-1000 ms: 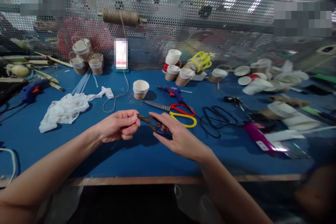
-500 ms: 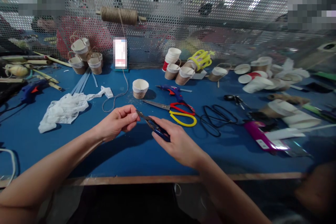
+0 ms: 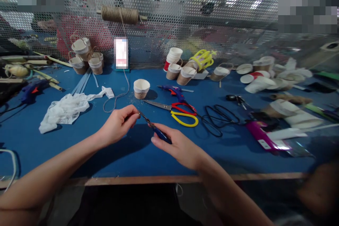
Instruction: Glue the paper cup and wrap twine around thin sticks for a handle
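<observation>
Left hand (image 3: 118,124): your fingers pinch together; I can't tell on what.
Right hand (image 3: 180,146): wrapped around blue-handled pliers (image 3: 160,134).
Pliers: aim the tips carefully, away from your skin.

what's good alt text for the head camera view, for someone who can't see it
A right hand holds blue-handled pliers, their tip close to a pinching left hand, over a blue table. Beyond, a small cup stands upright near red-and-yellow-handled scissors.
</observation>
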A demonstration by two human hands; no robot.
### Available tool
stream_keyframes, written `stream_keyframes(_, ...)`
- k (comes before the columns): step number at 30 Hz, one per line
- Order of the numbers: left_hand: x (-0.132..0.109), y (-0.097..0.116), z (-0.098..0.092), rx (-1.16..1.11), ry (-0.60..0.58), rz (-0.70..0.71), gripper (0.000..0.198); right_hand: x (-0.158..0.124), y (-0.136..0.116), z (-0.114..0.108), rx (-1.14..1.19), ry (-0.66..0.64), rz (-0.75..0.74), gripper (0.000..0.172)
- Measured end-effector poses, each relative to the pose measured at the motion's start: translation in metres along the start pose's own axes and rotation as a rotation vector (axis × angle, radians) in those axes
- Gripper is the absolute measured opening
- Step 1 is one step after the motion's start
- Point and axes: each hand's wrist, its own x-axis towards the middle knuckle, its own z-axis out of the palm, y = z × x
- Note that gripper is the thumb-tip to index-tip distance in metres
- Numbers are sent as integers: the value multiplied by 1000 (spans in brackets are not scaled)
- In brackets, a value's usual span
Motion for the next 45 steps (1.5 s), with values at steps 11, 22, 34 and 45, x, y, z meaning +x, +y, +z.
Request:
stream_keyframes(11,2,-2,3,70,97,1,14,2,5,10,-74,86,-15,35)
stream_keyframes(22,4,-9,-23,-770,-573,-325,26,-4,13,3,-379,124,-228,46)
stream_keyframes(34,-1,5,-10,-337,-222,-56,22,-6,10,4,-389,208,-153,47)
stream_keyframes(45,1,4,2,4,-28,-27,25,-4,11,16,-437,231,-19,45)
